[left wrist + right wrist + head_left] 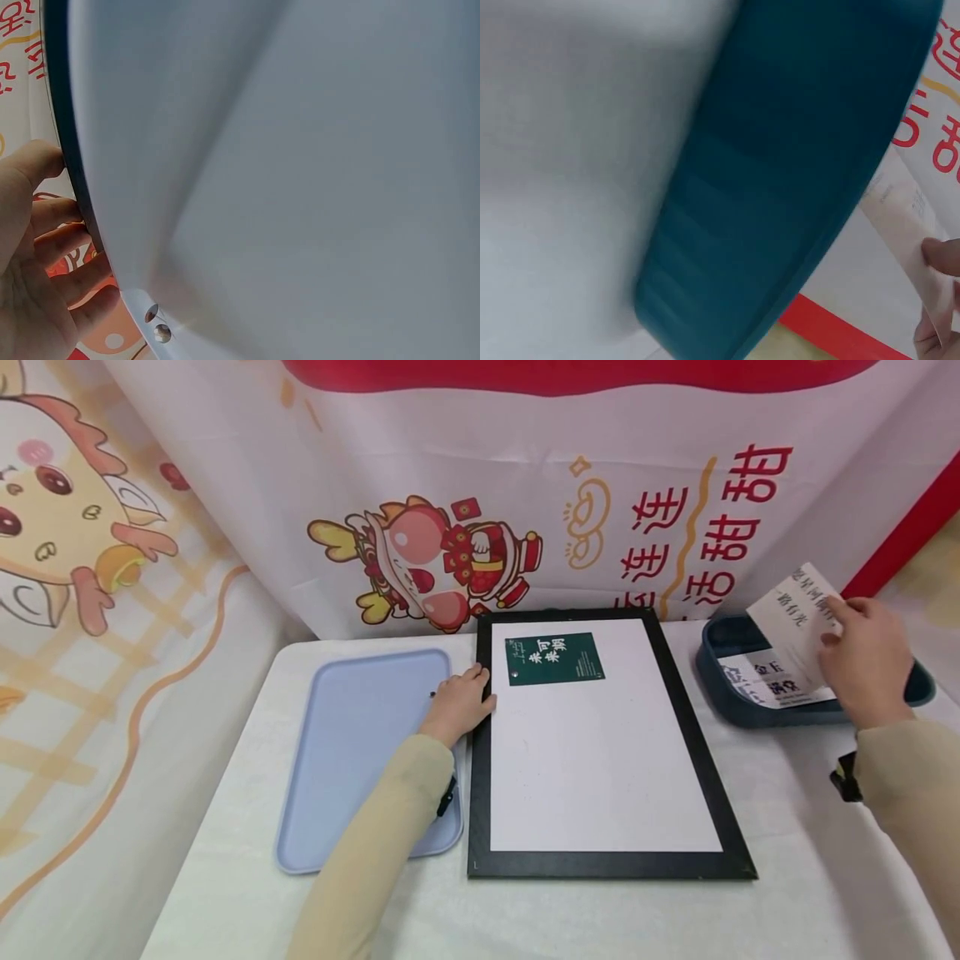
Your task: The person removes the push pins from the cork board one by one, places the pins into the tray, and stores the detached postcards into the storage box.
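Observation:
Above the dark blue basket, my right hand [866,656] pinches a white card [797,617] with black lettering between thumb and fingers. That card [911,225] also shows at the right of the right wrist view, beyond the basket's side. Another printed card [757,672] lies in the basket [757,717]. My left hand [459,703] rests its fingertips on the left edge of a black-framed white board [600,760]. Loosely bent fingers of the left hand [49,247] touch an edge in the left wrist view. A green card [558,658] lies at the board's upper left.
A light blue tray [352,760] lies on the white-covered table [225,827] left of the board, partly under my left forearm. Behind the table hangs a printed cloth [420,452] with cartoon figures and red lettering.

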A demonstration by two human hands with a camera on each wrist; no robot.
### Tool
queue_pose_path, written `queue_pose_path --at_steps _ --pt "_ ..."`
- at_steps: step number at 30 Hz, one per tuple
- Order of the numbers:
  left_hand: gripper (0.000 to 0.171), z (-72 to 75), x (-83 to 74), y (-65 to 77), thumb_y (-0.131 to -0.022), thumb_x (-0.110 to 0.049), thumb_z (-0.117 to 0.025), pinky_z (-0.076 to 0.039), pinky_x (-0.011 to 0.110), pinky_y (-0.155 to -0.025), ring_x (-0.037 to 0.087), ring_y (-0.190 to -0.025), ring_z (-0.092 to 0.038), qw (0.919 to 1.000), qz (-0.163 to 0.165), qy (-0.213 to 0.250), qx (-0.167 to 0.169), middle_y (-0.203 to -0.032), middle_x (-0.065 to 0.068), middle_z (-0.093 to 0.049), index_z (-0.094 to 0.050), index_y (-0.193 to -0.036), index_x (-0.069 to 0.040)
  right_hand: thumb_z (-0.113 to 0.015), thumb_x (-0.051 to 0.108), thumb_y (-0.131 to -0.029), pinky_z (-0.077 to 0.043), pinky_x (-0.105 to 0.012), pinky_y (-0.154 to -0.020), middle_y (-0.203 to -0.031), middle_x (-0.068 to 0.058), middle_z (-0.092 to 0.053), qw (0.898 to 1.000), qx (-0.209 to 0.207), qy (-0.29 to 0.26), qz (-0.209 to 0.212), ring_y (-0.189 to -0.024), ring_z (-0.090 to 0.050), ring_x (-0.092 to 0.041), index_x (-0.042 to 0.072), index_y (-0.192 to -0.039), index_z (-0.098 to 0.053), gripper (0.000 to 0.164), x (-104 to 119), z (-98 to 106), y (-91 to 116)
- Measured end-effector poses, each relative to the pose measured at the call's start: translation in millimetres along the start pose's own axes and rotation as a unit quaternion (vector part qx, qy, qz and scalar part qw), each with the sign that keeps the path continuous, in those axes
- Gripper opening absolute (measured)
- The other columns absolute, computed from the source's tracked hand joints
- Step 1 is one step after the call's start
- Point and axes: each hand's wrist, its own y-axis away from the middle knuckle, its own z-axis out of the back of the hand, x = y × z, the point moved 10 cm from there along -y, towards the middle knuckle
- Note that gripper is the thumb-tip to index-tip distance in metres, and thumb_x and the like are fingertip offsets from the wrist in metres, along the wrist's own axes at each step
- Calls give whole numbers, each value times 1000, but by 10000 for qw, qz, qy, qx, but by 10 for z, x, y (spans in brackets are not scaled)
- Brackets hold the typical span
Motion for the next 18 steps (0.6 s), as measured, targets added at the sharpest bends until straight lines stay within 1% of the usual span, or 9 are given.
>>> queue_pose_path --at_steps 5,8,11,18 --pt "56 4 -13 8 -100 -35 -44 -30 47 -116 31 -141 -35 10000 3 -35 11 -158 9 -28 -33 -149 -9 -40 4 -95 -33 -65 -97 -141 -34 -32 9989 72 110 -444 -118 -34 -51 0 -146 -29 52 -143 -19 20" --pt "56 0 -12 7 -100 -35 -44 -30 47 -116 31 -141 -35 10000 4 -37 18 -158 9 -28 -33 -149 -9 -39 6 -97 -34 -65 -101 -144 -34 -29 9977 100 72 -672 -118 -34 -51 -1 -147 -26 53 -201 -21 32" --pt "56 1 -8 10 -100 -35 -44 -30 47 -116 31 -141 -35 10000 11 -25 25 -158 9 -27 -33 -149 -8 -38 6 -97 -32 -65 -106 -148 -32 -25 9953 83 -74 -960 -120 -33 -51 0 -149 -21 55 -249 -25 53" --pt "56 1 -17 4 -101 -35 -44 -31 47 -115 31 -140 -37 10000 -32 -81 19 -158 9 -27 -32 -149 -9 -36 6 -98 -34 -67 -103 -144 -34 -23 9918 52 -205 -1258 -116 -32 -53 -6 -148 -20 54 -294 -29 96"
